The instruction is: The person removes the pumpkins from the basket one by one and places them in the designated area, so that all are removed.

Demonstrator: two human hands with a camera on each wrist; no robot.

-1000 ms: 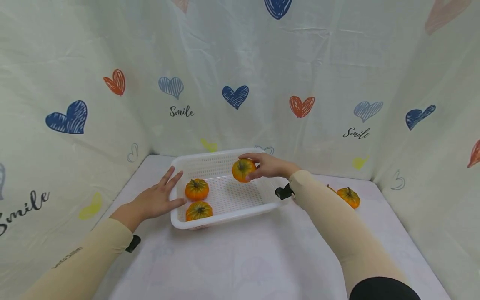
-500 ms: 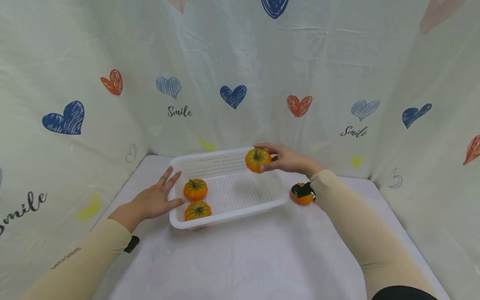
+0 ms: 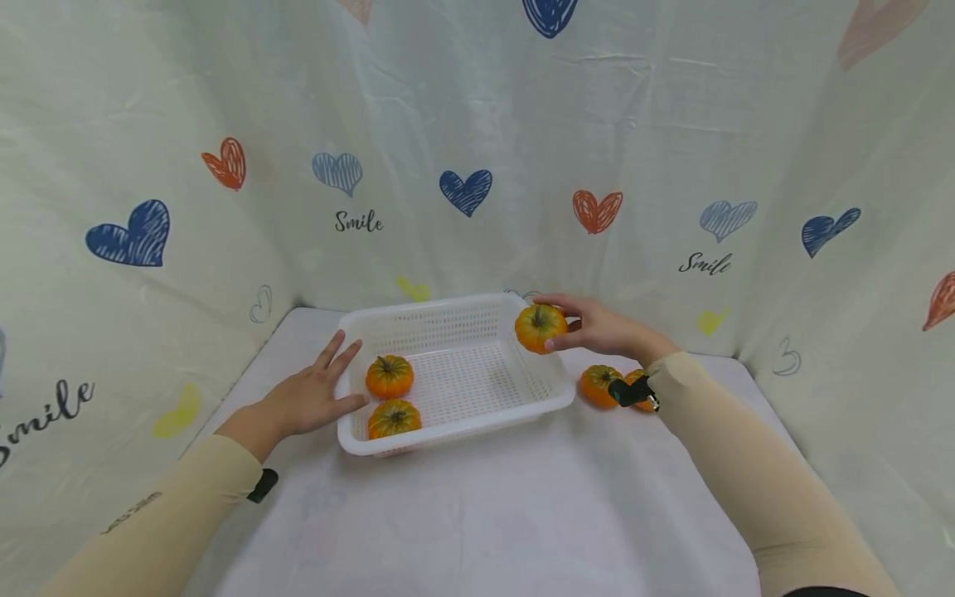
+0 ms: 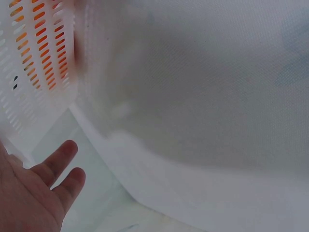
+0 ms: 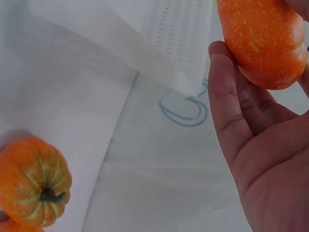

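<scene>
My right hand (image 3: 604,330) grips a small orange pumpkin (image 3: 540,328) between thumb and fingers, held up over the right rim of a white perforated basket (image 3: 455,427). In the right wrist view the held pumpkin (image 5: 263,46) shows its speckled side. My left hand (image 3: 306,400) has its fingers spread at the basket's left rim; the left wrist view shows this hand (image 4: 41,193) beside the slotted basket wall (image 4: 43,53). Inside the basket, one pumpkin (image 3: 390,377) sits at the left, and another pumpkin (image 3: 394,419) sits nearer the front.
To the right of the basket, a pumpkin (image 3: 599,386) lies on the white-covered table (image 3: 477,514). Another pumpkin (image 3: 640,390) next to it is partly hidden by the black strap piece at my right wrist. A patterned curtain (image 3: 537,141) encloses the table's back and sides.
My right hand has carried its pumpkin rightward, from above the basket's interior to its right rim. The two table pumpkins have come into view from behind the right arm. My left hand stays put.
</scene>
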